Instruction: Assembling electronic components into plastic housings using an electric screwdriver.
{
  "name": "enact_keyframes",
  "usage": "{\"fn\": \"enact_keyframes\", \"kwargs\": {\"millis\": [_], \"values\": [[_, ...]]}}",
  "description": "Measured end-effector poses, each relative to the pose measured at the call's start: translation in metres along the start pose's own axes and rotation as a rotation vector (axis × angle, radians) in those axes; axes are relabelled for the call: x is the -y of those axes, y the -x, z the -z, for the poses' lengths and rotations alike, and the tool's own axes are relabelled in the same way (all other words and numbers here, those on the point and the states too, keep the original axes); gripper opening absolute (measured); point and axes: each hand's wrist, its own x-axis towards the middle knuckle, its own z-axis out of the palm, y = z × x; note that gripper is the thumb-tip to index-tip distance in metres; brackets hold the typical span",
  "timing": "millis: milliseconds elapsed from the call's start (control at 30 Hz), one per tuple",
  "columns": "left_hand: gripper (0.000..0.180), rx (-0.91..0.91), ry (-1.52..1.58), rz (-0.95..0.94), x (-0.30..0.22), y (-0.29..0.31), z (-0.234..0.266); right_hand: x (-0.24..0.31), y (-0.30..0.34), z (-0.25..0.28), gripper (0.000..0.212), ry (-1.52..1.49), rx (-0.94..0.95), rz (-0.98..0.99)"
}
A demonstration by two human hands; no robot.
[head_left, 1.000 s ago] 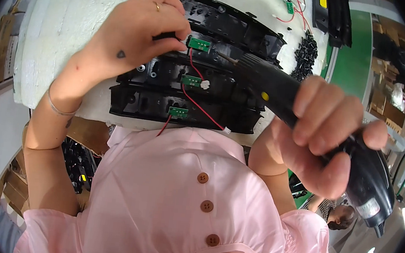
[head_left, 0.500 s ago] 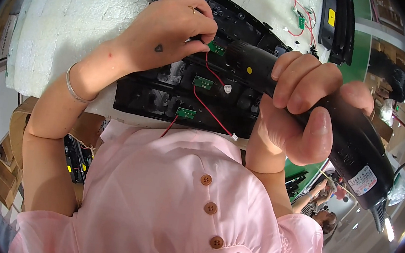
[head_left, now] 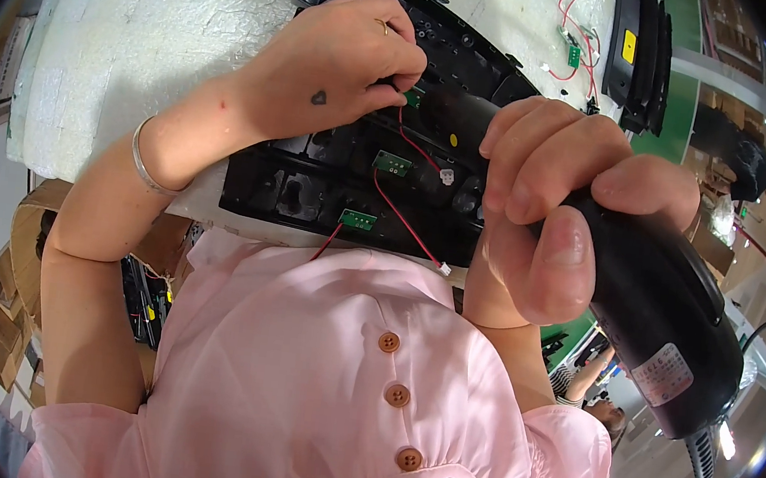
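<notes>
Clock positions as seen in the view, 12 at the top.

Change over the last second: the electric screwdriver has closed in. Its bit stood plainly apart from the uppermost green circuit board; now the blurred nose sits just at the board's 3 o'clock, bit hidden. The board's white plug also lies farther out, to 3 o'clock of the middle circuit board.

Right hand: fingers and thumb wrapped firmly round the driver's barrel, tail toward 5 o'clock. Left hand: thumb and forefinger drawn nearly together at the uppermost board's 9 o'clock end — cannot tell whether they pinch it, press it or hold something small.

That board lies in a black plastic housing row; a third board sits toward 7 o'clock.

Judgement: approach over, fastening at hand — contact unconfirmed.
</notes>
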Motion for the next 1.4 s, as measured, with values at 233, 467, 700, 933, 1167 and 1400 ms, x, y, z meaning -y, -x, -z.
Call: {"fn": "enact_keyframes", "kwargs": {"millis": [233, 467, 700, 933, 1167, 1400], "values": [[0.016, -0.009, 0.041, 0.000, 0.000, -0.001, 0.002, -0.002, -0.003, -0.002, 0.025, 0.009, -0.019, -0.022], [0.016, -0.043, 0.093, -0.008, 0.005, -0.003, 0.004, 0.016, -0.004, 0.014, 0.035, -0.087, 0.008, 0.047], [0.016, -0.189, 0.261, -0.015, -0.007, -0.006, 0.006, 0.035, -0.004, 0.013, 0.035, -0.194, -0.063, 0.133], [0.017, -0.152, 0.329, 0.022, -0.014, -0.004, 0.010, 0.037, -0.003, 0.010, 0.032, -0.214, -0.191, 0.179], [0.015, -0.147, 0.420, -0.032, -0.014, -0.004, 0.009, 0.038, -0.002, 0.013, 0.031, -0.323, -0.249, 0.164], [0.024, -0.063, 0.375, 0.002, -0.012, 0.001, 0.004, 0.036, 0.003, 0.015, 0.033, -0.204, -0.095, 0.151]]}}
